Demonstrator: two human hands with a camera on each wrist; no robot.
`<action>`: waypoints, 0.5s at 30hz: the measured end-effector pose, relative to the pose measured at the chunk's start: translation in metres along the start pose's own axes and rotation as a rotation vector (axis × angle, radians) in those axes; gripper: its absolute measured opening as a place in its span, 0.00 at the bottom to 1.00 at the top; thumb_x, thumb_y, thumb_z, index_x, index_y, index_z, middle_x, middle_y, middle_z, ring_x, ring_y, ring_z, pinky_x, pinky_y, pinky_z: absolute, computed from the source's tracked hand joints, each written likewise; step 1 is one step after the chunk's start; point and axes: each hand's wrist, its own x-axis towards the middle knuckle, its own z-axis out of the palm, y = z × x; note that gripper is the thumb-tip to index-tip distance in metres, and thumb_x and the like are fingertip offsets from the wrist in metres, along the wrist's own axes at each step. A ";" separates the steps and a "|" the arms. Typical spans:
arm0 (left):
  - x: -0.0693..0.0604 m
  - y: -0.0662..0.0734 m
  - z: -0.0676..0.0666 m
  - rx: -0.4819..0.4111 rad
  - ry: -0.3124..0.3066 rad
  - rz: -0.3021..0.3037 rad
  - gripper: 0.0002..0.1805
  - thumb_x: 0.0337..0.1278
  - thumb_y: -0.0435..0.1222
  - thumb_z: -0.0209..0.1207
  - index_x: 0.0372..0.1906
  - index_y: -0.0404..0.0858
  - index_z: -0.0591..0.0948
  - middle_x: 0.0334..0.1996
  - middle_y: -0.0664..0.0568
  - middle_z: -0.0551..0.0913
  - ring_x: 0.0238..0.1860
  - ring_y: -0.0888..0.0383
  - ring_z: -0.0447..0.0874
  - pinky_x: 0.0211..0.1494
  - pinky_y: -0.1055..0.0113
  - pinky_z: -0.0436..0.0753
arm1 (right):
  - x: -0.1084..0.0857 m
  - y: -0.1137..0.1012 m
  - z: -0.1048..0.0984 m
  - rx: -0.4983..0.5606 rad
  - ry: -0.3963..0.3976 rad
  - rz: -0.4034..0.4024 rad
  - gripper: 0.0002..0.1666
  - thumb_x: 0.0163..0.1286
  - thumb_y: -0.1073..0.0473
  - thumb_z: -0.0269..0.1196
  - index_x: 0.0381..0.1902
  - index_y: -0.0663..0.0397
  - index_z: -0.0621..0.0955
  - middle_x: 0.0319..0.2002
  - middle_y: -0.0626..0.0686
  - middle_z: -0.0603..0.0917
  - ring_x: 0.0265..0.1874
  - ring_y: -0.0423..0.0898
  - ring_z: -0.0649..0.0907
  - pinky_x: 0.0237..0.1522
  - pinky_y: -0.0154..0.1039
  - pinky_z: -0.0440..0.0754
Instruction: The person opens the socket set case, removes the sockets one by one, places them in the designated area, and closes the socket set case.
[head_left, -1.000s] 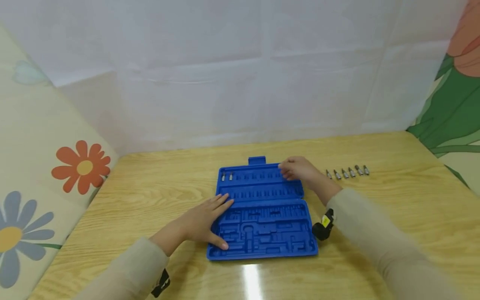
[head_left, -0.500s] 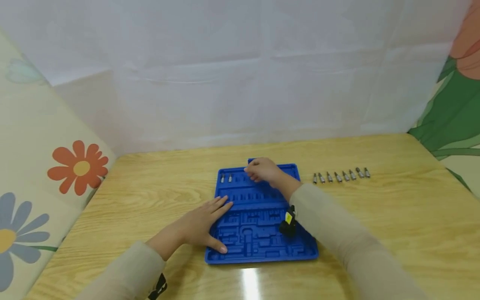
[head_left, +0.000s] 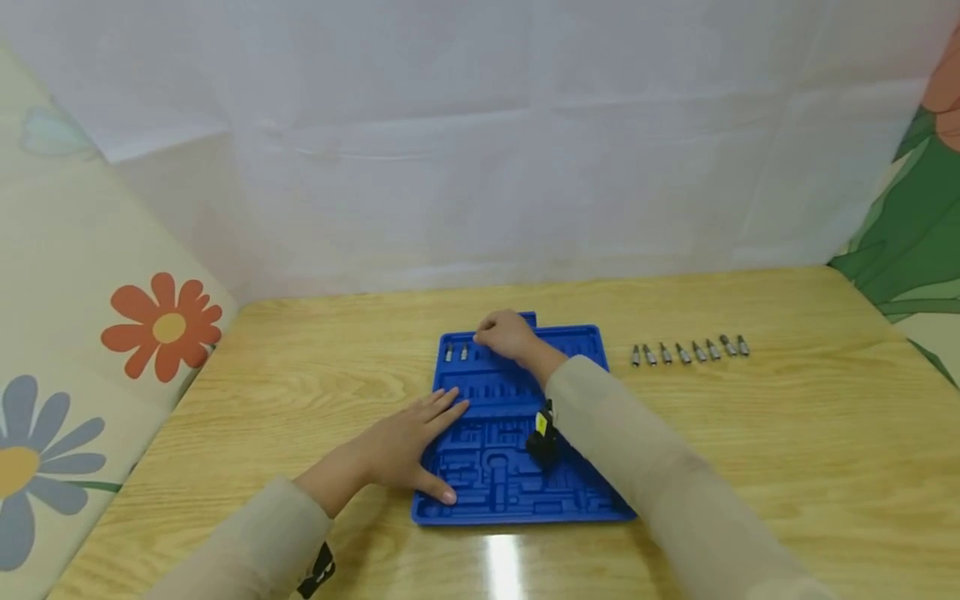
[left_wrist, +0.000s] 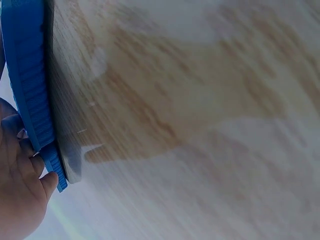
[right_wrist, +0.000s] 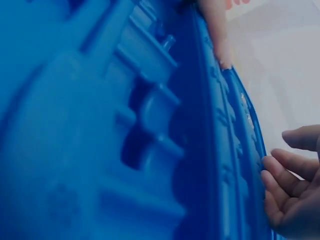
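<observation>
A blue plastic tool case [head_left: 525, 518] lies unfolded on the table, its moulded recesses facing up. Two small metal screwdriver bits [head_left: 457, 352] sit at the left end of its far row. My left hand [head_left: 408, 442] rests on the case's left edge, fingers spread; in the left wrist view its fingers [left_wrist: 25, 170] lie against the case's side. Over the far row, just right of those bits, is my right hand [head_left: 508, 335], fingers bent and thumb near the index finger. The right wrist view shows these fingers [right_wrist: 287, 175] by the far rim; whether they hold a bit is hidden.
Several metal bits [head_left: 690, 351] lie in a row on the wooden table [head_left: 750, 433], right of the case. A white cloth [head_left: 390, 208] hangs behind the table. Floral panels [head_left: 60, 333] stand at both sides.
My right hand has moved left along the case's far row, from its right end to beside the two bits. More bits on the table show now. My left hand stays in place.
</observation>
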 end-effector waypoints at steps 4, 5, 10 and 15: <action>-0.001 0.000 -0.001 -0.011 -0.006 -0.005 0.59 0.27 0.69 0.52 0.66 0.39 0.49 0.66 0.44 0.43 0.64 0.46 0.38 0.59 0.50 0.54 | 0.007 -0.003 0.005 -0.084 0.001 0.001 0.09 0.60 0.60 0.56 0.35 0.59 0.80 0.34 0.51 0.79 0.30 0.44 0.76 0.30 0.36 0.74; -0.001 0.001 -0.001 -0.012 -0.006 -0.007 0.60 0.27 0.69 0.52 0.66 0.39 0.49 0.66 0.44 0.43 0.64 0.46 0.38 0.59 0.50 0.54 | 0.009 -0.004 0.007 -0.101 -0.001 0.004 0.08 0.60 0.61 0.56 0.28 0.59 0.80 0.27 0.50 0.78 0.24 0.42 0.74 0.25 0.34 0.72; -0.002 0.001 -0.002 -0.016 -0.008 -0.009 0.59 0.27 0.69 0.52 0.66 0.39 0.49 0.66 0.44 0.43 0.64 0.46 0.37 0.60 0.50 0.53 | 0.012 -0.009 0.015 -0.265 -0.001 0.005 0.24 0.62 0.61 0.52 0.07 0.52 0.62 0.08 0.46 0.58 0.08 0.40 0.57 0.13 0.32 0.57; 0.000 0.000 -0.003 -0.018 -0.020 0.000 0.59 0.27 0.69 0.53 0.66 0.40 0.49 0.66 0.45 0.44 0.65 0.47 0.38 0.59 0.50 0.53 | 0.011 -0.016 0.018 -0.396 -0.008 0.031 0.18 0.64 0.60 0.50 0.13 0.53 0.71 0.13 0.47 0.67 0.12 0.40 0.64 0.16 0.32 0.62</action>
